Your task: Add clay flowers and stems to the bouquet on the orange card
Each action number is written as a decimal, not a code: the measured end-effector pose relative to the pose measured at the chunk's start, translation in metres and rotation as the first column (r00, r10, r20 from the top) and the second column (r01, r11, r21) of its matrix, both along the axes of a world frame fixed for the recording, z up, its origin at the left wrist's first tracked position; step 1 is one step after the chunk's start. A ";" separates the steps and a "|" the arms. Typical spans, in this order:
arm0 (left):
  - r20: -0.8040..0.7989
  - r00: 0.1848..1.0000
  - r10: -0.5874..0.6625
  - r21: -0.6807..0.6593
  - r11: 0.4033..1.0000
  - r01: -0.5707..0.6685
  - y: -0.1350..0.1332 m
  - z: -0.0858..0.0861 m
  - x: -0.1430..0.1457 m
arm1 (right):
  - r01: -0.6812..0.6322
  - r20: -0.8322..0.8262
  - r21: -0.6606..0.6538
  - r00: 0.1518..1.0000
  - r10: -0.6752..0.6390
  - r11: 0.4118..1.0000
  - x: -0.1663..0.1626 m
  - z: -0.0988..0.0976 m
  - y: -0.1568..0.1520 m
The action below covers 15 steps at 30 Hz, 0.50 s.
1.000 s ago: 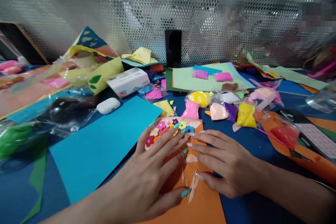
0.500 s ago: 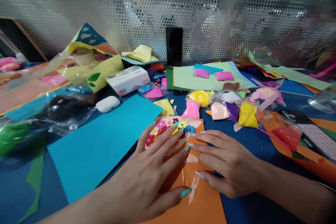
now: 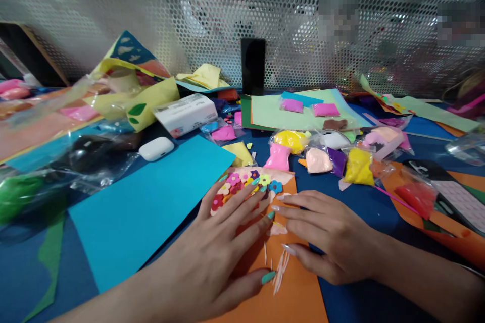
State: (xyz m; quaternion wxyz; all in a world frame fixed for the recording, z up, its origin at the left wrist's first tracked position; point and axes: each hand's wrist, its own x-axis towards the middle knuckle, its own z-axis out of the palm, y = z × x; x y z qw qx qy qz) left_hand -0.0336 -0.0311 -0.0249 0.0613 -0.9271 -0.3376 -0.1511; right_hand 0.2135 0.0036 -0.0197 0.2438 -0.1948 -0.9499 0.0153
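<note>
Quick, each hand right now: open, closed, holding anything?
Left hand: open, fingers spread over the flowers and orange paper; no grip visible.
Right hand: open, fingers extended over the orange paper; no grip visible.

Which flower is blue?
The rightmost flower, just beyond the right hand's fingertips. The other flowers showing have different colours, like pink and red.

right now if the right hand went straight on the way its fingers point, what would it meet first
Most likely the left hand: its teal-nailed fingertips lie just ahead of the right hand, over the orange sheet, though their relative height is hard to judge.
</note>
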 end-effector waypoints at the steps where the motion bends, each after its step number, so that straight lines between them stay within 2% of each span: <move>1: -0.017 1.000 -0.003 -0.003 1.000 0.003 0.000 0.000 -0.001 | 0.004 -0.004 -0.004 1.000 -0.004 1.000 0.000 0.000 0.000; 8: -0.089 0.996 -0.011 0.027 1.000 0.014 0.001 -0.001 -0.003 | -0.001 -0.027 0.008 1.000 0.001 1.000 -0.001 -0.001 0.001; 15: -0.075 0.997 -0.004 0.004 1.000 0.004 0.001 -0.001 -0.003 | 0.008 -0.025 0.012 1.000 -0.008 1.000 -0.001 0.001 0.000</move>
